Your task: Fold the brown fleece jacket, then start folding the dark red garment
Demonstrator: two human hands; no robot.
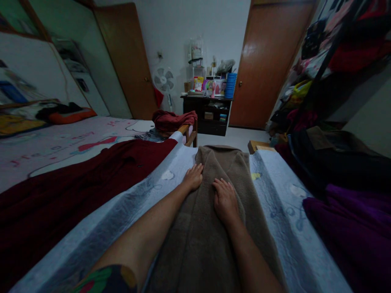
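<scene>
From my feed, both hands read as open and laid on cloth, with no grip visible in either. The left hand (194,177) sits near the middle of the frame, palm down, fingers extended and lying close together, pointing up and to the right; it touches the left edge of the brown garment (203,240), a little below its upper end. The right hand (225,199) lies lower and just right of centre, also palm down, fingers loosely bent and slightly parted, tips angled to the upper left, on the middle of the same garment. I cannot tell how hard either one presses. A narrow strip of brown cloth shows between the two hands; they do not touch. I have the left forearm rising on a long diagonal from the lower left, nearly straight, a dark sleeve (106,280) with green and red patches at its base. The right forearm climbs from the lower right, bare as far as I see it, its wrist bent a little. The garment stretches from frame centre down past the bottom edge, mostly smooth, with folded layers at its upper part. It lies on a pale blue patterned cover (285,195). Dark red cloth (122,169) spreads along the left of frame; purple cloth (351,219) is heaped at lower right.
</scene>
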